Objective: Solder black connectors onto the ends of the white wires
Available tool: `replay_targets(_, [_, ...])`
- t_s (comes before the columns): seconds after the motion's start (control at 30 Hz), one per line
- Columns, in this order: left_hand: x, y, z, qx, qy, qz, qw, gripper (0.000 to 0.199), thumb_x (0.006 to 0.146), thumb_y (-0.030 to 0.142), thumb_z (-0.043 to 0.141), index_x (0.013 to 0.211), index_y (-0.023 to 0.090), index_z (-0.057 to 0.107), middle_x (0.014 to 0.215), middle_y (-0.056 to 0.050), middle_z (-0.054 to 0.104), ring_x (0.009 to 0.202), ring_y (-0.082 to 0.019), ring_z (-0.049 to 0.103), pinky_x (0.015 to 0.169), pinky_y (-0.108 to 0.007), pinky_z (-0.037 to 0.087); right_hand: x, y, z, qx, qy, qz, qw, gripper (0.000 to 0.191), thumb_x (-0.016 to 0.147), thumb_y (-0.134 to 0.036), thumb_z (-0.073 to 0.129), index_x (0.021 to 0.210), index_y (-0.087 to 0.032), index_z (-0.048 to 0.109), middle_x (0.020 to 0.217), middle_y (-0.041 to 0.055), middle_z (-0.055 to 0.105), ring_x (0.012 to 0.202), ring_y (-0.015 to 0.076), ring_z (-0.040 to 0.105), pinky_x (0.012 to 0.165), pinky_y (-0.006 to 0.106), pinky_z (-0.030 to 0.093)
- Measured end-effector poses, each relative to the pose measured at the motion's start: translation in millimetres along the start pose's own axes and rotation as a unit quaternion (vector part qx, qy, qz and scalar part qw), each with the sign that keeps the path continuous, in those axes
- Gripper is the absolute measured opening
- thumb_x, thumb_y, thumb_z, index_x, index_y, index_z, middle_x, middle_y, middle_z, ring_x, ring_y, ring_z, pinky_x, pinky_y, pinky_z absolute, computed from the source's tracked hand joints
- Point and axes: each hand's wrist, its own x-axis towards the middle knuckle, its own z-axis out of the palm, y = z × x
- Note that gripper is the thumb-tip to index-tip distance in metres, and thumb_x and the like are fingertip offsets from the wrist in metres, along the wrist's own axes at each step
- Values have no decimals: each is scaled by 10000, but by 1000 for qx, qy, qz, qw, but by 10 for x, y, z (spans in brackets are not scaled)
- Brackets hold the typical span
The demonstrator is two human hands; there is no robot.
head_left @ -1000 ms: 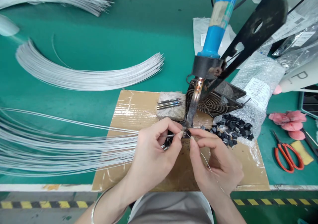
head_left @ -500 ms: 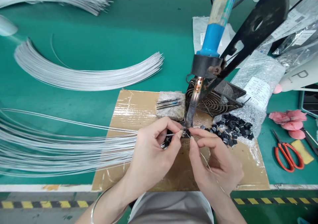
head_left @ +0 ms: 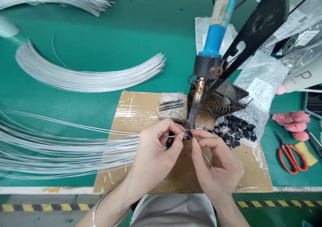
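My left hand [head_left: 158,153] is closed, thumb and forefinger pinching the end of a white wire [head_left: 125,132] just below the iron's tip. In my closed right hand [head_left: 217,163] is a thin strand of solder wire [head_left: 210,165], which trails back over the palm. A small black part [head_left: 189,135] lies between the fingertips of both hands, partly hidden. Directly above it points the blue-handled soldering iron [head_left: 195,107], clamped in a black metal stand [head_left: 251,35]. More white wires [head_left: 75,153] run from the left under my left hand.
Brown cardboard [head_left: 136,109] lies under the work. Behind the iron is a round-grilled fan [head_left: 213,102]. Small black connectors [head_left: 235,129] are piled at right, near a bubble-wrap bag [head_left: 264,76] and red-handled scissors [head_left: 293,158]. A curved wire bundle [head_left: 93,81] lies behind on the green mat.
Both hands stay almost in place at the iron's tip. The right hand has shifted very slightly, and the solder wire with it.
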Motion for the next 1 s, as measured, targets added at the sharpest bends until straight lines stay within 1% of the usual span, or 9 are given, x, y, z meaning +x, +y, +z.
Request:
replay_targets(0.27, [2,-26,-31,23,-12,-13,1000,106,851,226,650,748,218,674,801,-22,773,706,-179,696,548,-274,451,-15,-6,-9,14,-11,11,1000,186,949,-67,712,884,-234,661,1098,-2,829,1003,139,803,937,262,624])
replay_targets(0.37, [-40,-52,-53,66,-18,8,998,131,896,224,640,771,226,677,828,-29,790,710,-185,704,526,-279,433,18,1,-39,20,-1,33,999,160,960,-114,726,862,-226,668,1085,17,828,1009,167,804,917,297,623])
replay_targets(0.47, [-137,-99,-113,153,8,86,984,153,944,157,622,821,240,662,870,0,809,573,-136,625,529,-292,431,91,74,-194,12,98,56,994,92,967,-193,758,904,-217,695,874,-9,786,740,142,761,709,271,595])
replay_targets(0.53, [-214,-153,-168,236,54,182,953,186,937,73,624,887,250,644,935,10,833,590,-136,662,585,-310,451,135,185,-390,-19,184,77,980,101,988,-276,750,939,-202,704,682,-60,679,507,99,603,517,244,467])
replay_targets(0.63, [-294,-274,-228,331,105,288,892,269,902,-4,651,958,258,625,1023,-21,855,835,-209,802,685,-339,480,146,419,-728,-96,220,119,963,382,1046,-469,627,839,-173,750,659,-12,652,542,132,580,540,297,443])
replay_targets(0.7, [-305,-373,-231,350,127,282,884,253,917,11,662,969,256,632,1009,-43,847,896,-235,811,727,-350,506,114,559,-881,-106,227,160,955,517,1044,-601,547,889,-163,773,850,78,753,627,184,634,550,351,473])
replay_targets(0.77, [-291,-467,-204,339,150,251,894,198,949,47,654,962,244,653,994,-64,826,913,-245,795,792,-367,538,65,640,-923,-90,228,184,952,554,1031,-648,547,897,-166,786,924,142,785,731,248,703,600,412,519])
replay_targets(0.9, [-272,-553,-170,332,158,215,905,145,961,103,655,912,227,712,1017,-92,780,1018,-285,734,902,-427,543,-23,627,-781,-24,215,169,962,527,1029,-621,591,888,-164,813,936,165,810,761,280,741,654,464,558])
replay_targets(1.0, [-236,-503,-283,321,147,187,917,96,943,162,692,912,238,742,1049,-91,746,1051,-297,709,910,-442,531,-57,602,-707,10,201,168,965,559,1018,-653,580,900,-154,804,961,168,810,802,300,750,655,469,568])
